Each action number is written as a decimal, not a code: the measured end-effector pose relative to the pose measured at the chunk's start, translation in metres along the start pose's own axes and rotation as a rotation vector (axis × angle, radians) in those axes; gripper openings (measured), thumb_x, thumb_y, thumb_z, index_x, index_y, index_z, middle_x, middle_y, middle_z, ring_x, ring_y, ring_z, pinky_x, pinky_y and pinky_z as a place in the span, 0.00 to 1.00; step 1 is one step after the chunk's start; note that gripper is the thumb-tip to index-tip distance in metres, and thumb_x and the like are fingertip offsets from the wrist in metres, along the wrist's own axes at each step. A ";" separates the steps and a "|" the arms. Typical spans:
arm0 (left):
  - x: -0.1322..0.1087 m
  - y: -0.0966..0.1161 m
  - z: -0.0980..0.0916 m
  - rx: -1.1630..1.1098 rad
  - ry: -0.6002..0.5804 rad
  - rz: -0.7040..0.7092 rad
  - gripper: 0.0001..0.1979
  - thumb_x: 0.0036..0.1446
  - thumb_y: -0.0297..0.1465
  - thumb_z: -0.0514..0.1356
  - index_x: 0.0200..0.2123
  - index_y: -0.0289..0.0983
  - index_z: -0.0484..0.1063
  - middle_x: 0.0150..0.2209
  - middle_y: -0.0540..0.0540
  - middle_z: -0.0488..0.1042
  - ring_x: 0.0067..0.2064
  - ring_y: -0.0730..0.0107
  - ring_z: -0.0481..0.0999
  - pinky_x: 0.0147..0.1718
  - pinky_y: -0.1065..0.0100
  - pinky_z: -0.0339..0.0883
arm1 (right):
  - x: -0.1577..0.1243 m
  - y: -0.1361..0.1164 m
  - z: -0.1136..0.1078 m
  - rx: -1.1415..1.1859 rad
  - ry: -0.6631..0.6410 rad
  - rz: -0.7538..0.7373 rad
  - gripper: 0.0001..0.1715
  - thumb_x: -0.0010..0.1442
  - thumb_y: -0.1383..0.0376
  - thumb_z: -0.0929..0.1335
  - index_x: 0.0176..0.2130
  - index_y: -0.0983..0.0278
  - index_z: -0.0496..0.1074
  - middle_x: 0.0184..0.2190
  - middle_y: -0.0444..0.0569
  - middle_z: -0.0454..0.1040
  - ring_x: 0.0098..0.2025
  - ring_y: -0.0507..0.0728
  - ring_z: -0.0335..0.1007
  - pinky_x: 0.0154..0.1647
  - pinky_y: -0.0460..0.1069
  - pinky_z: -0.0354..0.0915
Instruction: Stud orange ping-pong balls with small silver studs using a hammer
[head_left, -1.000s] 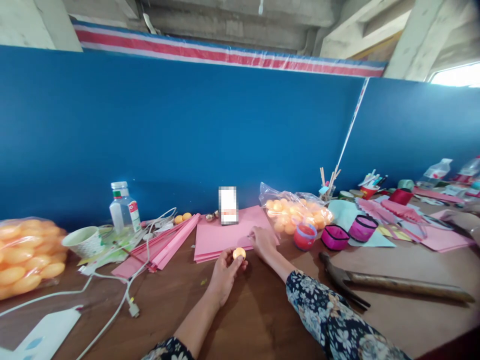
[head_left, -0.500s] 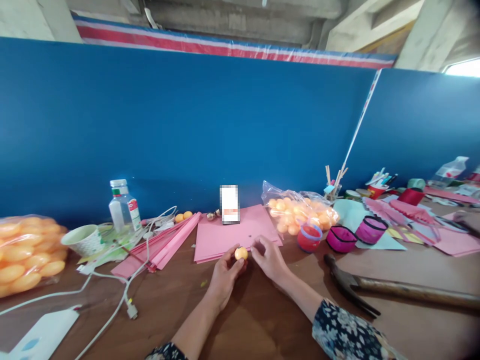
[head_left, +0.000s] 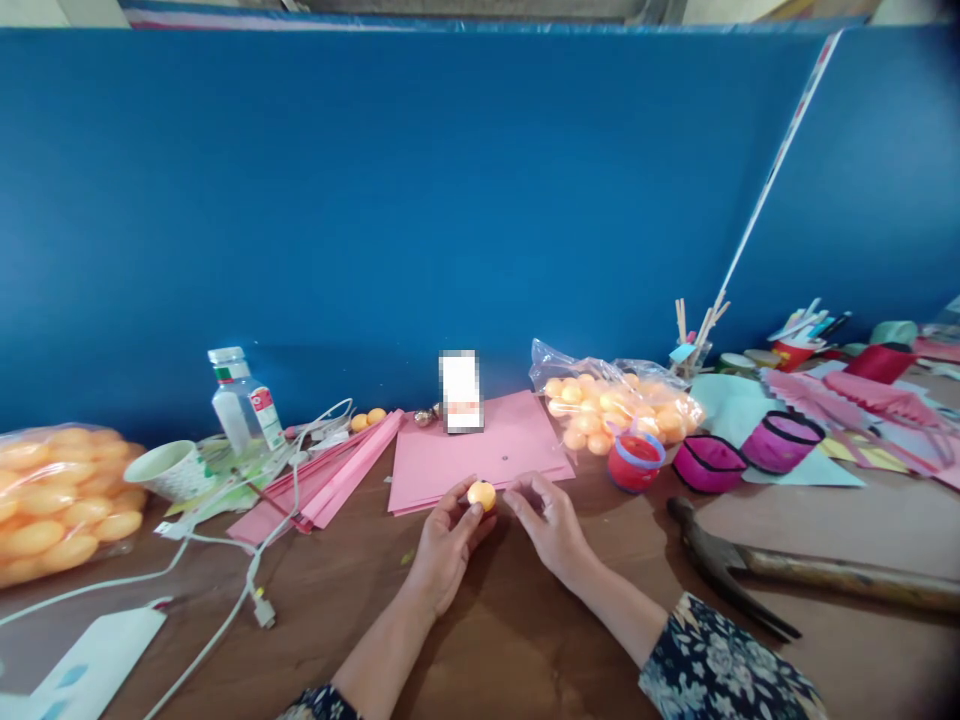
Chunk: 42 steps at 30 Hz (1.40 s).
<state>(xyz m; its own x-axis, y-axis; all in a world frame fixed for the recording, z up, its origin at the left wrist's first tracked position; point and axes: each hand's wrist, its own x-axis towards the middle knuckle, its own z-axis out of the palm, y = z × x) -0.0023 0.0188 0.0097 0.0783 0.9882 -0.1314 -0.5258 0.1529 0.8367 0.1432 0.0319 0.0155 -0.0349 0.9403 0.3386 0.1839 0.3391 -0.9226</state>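
Observation:
My left hand [head_left: 442, 545] pinches a small orange ball [head_left: 481, 495] between thumb and fingertips, just above the near edge of a stack of pink paper [head_left: 480, 453]. My right hand [head_left: 551, 522] hovers right beside the ball with its fingers curled and pinched together; whether anything is between them I cannot make out. A tiny dark speck [head_left: 505, 460] lies on the pink paper behind the hands.
A hammer [head_left: 757, 575] lies to the right on the brown table [head_left: 510, 630]. Bags of orange balls [head_left: 622, 405] [head_left: 60, 500], a red cup [head_left: 634, 462], magenta cups [head_left: 709, 463], a water bottle [head_left: 236, 400], a paper cup [head_left: 169, 470], white cables [head_left: 247, 580] and folded pink strips [head_left: 330, 480] surround the hands.
My right hand drew back from the pink paper and came in beside the ball. My left hand kept the ball. The view tilted downward.

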 end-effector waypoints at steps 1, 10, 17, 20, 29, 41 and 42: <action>0.000 0.000 0.000 -0.004 0.003 -0.001 0.23 0.46 0.30 0.62 0.48 0.39 0.64 0.44 0.45 0.71 0.43 0.68 0.72 0.44 0.65 0.65 | 0.000 -0.001 0.000 0.031 -0.009 0.029 0.08 0.54 0.61 0.65 0.27 0.64 0.66 0.21 0.43 0.67 0.23 0.50 0.61 0.26 0.44 0.60; 0.002 0.000 0.001 -0.009 -0.017 -0.014 0.27 0.44 0.27 0.63 0.50 0.39 0.64 0.45 0.46 0.71 0.44 0.67 0.71 0.49 0.63 0.61 | 0.001 0.005 0.006 0.298 -0.108 0.161 0.08 0.51 0.62 0.66 0.32 0.65 0.69 0.24 0.44 0.71 0.26 0.50 0.67 0.29 0.46 0.65; 0.000 0.000 0.003 0.083 -0.023 0.002 0.28 0.43 0.28 0.64 0.50 0.39 0.62 0.44 0.45 0.71 0.42 0.66 0.72 0.46 0.61 0.64 | -0.001 0.002 0.006 0.294 -0.133 0.149 0.06 0.52 0.63 0.65 0.30 0.64 0.67 0.24 0.43 0.69 0.24 0.49 0.63 0.27 0.45 0.64; 0.000 0.000 0.003 0.085 -0.022 0.006 0.26 0.42 0.28 0.64 0.48 0.39 0.64 0.42 0.45 0.72 0.41 0.65 0.73 0.44 0.61 0.66 | -0.001 0.002 0.006 0.276 -0.129 0.135 0.06 0.53 0.63 0.65 0.30 0.64 0.67 0.23 0.42 0.68 0.23 0.49 0.61 0.25 0.44 0.62; 0.002 -0.003 0.001 0.050 -0.019 0.028 0.25 0.44 0.29 0.63 0.49 0.37 0.65 0.45 0.44 0.72 0.47 0.64 0.71 0.50 0.60 0.61 | -0.002 0.003 0.005 0.248 -0.144 0.155 0.08 0.52 0.61 0.66 0.30 0.65 0.68 0.23 0.42 0.68 0.22 0.48 0.60 0.25 0.44 0.60; 0.002 -0.001 0.001 0.110 -0.009 0.049 0.26 0.41 0.29 0.65 0.47 0.37 0.67 0.43 0.44 0.74 0.45 0.64 0.72 0.47 0.61 0.63 | -0.001 0.000 0.005 0.215 -0.147 0.174 0.09 0.51 0.61 0.66 0.26 0.65 0.69 0.18 0.40 0.64 0.20 0.48 0.56 0.21 0.43 0.56; 0.002 -0.002 0.001 0.116 -0.010 0.053 0.26 0.42 0.29 0.65 0.47 0.38 0.67 0.43 0.44 0.74 0.45 0.64 0.72 0.47 0.62 0.63 | -0.001 0.001 0.005 0.210 -0.150 0.172 0.10 0.52 0.61 0.66 0.26 0.65 0.69 0.18 0.40 0.64 0.20 0.48 0.57 0.22 0.43 0.56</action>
<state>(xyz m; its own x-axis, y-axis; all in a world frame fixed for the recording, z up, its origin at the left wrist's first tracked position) -0.0007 0.0206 0.0085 0.0611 0.9949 -0.0804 -0.4282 0.0989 0.8982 0.1380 0.0312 0.0136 -0.1685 0.9730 0.1575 -0.0070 0.1586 -0.9873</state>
